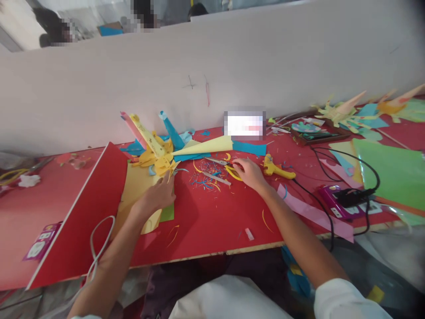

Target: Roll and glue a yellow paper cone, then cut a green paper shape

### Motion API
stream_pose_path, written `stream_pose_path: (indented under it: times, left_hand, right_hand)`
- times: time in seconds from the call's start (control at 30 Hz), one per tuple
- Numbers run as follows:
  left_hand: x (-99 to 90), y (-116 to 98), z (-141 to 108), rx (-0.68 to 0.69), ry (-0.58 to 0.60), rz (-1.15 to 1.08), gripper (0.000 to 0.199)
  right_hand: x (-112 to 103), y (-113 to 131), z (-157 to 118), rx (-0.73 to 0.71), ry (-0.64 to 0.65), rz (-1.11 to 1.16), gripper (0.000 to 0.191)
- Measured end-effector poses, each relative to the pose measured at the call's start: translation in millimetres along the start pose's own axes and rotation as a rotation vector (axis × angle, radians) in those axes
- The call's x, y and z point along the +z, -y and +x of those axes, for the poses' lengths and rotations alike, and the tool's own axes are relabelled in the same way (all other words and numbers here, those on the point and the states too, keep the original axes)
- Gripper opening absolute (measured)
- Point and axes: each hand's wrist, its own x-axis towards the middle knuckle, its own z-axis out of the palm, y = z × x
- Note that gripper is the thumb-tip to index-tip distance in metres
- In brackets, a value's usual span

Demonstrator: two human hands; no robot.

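Note:
My left hand [162, 193] lies over yellow paper on the left half of the table. Its fingers stretch forward, apart from the thumb, and the fingertips touch the edge of a yellow paper cutout [164, 165]. Behind that stand rolled paper cones, one blue [172, 130] and one pale yellow [148, 135]. Another pale yellow cone [212, 145] lies on its side. My right hand [249, 173] is closed at the yellow handles of a pair of scissors [234, 173], whose blades point left. Thin coloured paper shavings [207, 175] are scattered between my hands.
A yellow glue gun [277, 169] with a black cord lies right of my right hand. Pink paper strips [315, 212], a purple box [338, 201] with plugs and green sheets [392, 173] lie further right. A red divider [83, 212] stands left; a white wall [212, 66] rises behind.

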Motion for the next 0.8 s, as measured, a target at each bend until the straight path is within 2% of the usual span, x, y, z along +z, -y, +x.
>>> stream_pose_path:
  times: [0.1, 0.27, 0.4, 0.63, 0.8]
  left_hand:
    - [5.6, 2, -1, 0.014, 0.036, -0.016, 0.083]
    - [10.6, -5, -3, -0.043, -0.04, -0.012, 0.083]
    - [5.1, -10, -4, -0.073, -0.045, -0.042, 0.072]
    - [-2.6, -14, -2, -0.087, 0.012, 0.002, 0.077]
    - [5.6, -20, 2, -0.117, -0.1, 0.088, 0.071]
  right_hand:
    - [0, 1, 0, 0.002, 0.008, -0.01, 0.027]
    - [-2, 3, 1, 0.001, 0.015, -0.012, 0.027]
    - [-4, 6, 1, 0.014, 0.028, -0.028, 0.026]
    - [-5, 6, 1, 0.012, 0.027, -0.024, 0.027]
    - [-4, 5, 1, 0.001, 0.034, -0.025, 0.027]
